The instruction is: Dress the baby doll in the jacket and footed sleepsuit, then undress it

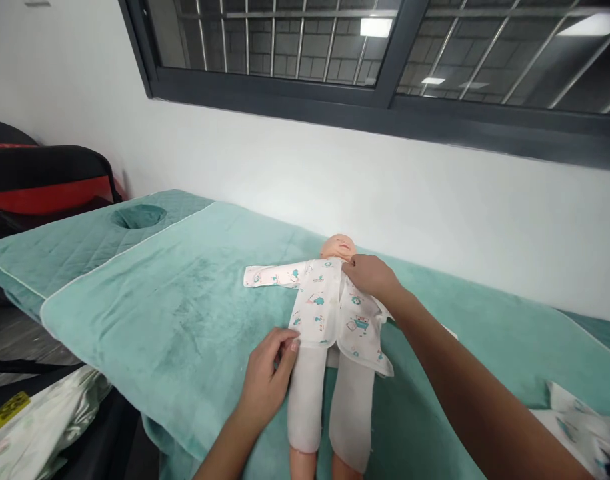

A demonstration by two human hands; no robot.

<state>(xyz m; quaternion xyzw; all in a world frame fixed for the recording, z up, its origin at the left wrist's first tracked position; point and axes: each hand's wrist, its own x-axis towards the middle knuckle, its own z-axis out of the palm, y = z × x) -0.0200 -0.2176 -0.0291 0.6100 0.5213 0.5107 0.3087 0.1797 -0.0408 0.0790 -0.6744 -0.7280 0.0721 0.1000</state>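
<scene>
A baby doll lies on its back, its head toward the wall and its legs toward me. It wears a white printed baby shirt, with a seam or edge running down the front, and white pants. My left hand has its thumb and forefinger closed at the shirt's lower corner, beside the doll's hip. Up at the collar, just under the chin, my right hand pinches the shirt's edge. One sleeve stretches out to the left. My right hand and forearm partly cover the other sleeve.
Green covers with a round hole at the left end spread over the bed. More printed cloth lies at the lower right. A pale bundle rests at lower left. A black-and-red chair stands beyond. A wall and barred window rise behind.
</scene>
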